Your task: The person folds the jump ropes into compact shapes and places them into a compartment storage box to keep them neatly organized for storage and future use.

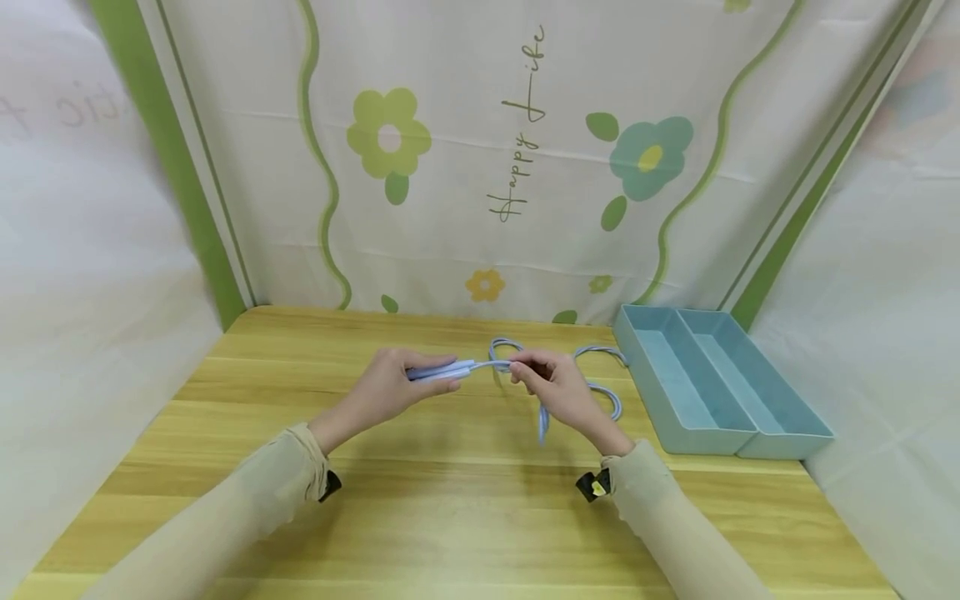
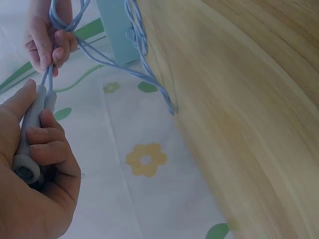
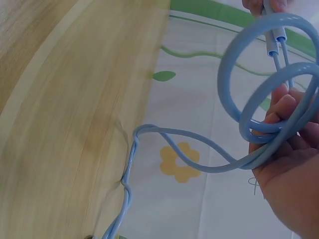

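A light blue jump rope is between my hands, its two slim handles (image 1: 442, 372) side by side. My left hand (image 1: 384, 385) grips both handles together, thumb along one of them in the left wrist view. Just beyond the handle ends, my right hand (image 1: 561, 390) pinches the two strands of cord. Loops of the cord (image 3: 225, 82) rise over the right hand's fingers in the right wrist view. More cord trails down beside that hand and lies in bends on the table towards the tray.
A pale blue tray (image 1: 693, 442) with two long compartments stands at the right of the wooden table (image 1: 450, 533). Behind the table hangs a white flowered curtain (image 1: 450, 217), with white sheets on both sides.
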A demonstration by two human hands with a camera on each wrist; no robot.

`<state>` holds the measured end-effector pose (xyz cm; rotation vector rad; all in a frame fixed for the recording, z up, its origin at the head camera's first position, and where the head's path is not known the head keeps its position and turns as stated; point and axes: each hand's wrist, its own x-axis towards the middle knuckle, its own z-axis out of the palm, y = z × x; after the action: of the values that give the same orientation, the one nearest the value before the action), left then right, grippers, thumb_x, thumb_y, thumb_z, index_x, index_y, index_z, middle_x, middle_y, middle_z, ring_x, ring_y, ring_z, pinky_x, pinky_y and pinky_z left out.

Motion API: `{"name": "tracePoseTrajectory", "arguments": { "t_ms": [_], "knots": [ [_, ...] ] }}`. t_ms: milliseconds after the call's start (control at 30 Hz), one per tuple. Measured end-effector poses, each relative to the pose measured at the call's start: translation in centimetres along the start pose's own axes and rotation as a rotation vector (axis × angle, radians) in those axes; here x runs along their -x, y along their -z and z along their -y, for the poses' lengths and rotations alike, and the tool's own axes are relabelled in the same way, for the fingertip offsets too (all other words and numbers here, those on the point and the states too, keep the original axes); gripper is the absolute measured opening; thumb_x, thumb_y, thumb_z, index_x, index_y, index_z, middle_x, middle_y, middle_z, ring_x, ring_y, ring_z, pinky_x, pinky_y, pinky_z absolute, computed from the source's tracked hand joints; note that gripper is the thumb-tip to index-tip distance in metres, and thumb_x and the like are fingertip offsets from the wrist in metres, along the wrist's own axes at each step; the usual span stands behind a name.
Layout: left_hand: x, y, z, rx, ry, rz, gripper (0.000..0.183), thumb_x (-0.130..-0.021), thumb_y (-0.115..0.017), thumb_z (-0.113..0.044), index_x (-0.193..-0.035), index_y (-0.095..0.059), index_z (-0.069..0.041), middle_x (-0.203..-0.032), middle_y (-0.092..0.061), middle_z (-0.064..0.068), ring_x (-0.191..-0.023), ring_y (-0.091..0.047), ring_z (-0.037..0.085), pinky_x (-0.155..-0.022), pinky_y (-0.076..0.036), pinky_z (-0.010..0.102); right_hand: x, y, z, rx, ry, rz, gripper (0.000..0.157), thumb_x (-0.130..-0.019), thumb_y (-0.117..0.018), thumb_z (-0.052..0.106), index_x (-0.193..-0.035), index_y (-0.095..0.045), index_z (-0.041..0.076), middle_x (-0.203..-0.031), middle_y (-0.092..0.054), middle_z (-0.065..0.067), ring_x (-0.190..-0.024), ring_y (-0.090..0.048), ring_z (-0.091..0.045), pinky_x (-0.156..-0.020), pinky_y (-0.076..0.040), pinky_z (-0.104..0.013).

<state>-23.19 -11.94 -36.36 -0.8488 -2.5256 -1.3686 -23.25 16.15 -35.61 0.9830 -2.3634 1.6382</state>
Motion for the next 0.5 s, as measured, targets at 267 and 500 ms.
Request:
{"name": "tracePoseTrajectory", "arguments": {
  "t_ms": [267,500],
  "knots": [
    [0.2,-0.5,0.1,-0.039,-0.055,-0.084,0.044,-0.081,-0.081,-0.042,-0.115,-0.075,-0.015,-0.101,-0.073,0.001,-0.064,-0.064,0.007,-0.055,-0.053,0.028,0.0,0.0,-1.2,-0.054,-0.026,0.039,0.019,-0.099,-0.053,-0.005,-0.111,-0.067,-0.008,-0.088,-0.068,-0.013,-0.068,-0.061,-0.026,-0.060,-0.053,-0.029],
    [0.5,-0.5,0.0,-0.067,-0.081,-0.152,0.043,-0.078,-0.083,-0.042,-0.111,-0.077,-0.014,-0.098,-0.073,0.001,-0.060,-0.062,0.005,-0.052,-0.052,0.027,0.1,0.0,-2.5,-0.085,-0.043,0.038,0.021,-0.099,-0.056,0.001,-0.114,-0.067,-0.008,-0.096,-0.069,-0.018,-0.077,-0.066,-0.029,-0.067,-0.056,-0.032]
  ]
}}
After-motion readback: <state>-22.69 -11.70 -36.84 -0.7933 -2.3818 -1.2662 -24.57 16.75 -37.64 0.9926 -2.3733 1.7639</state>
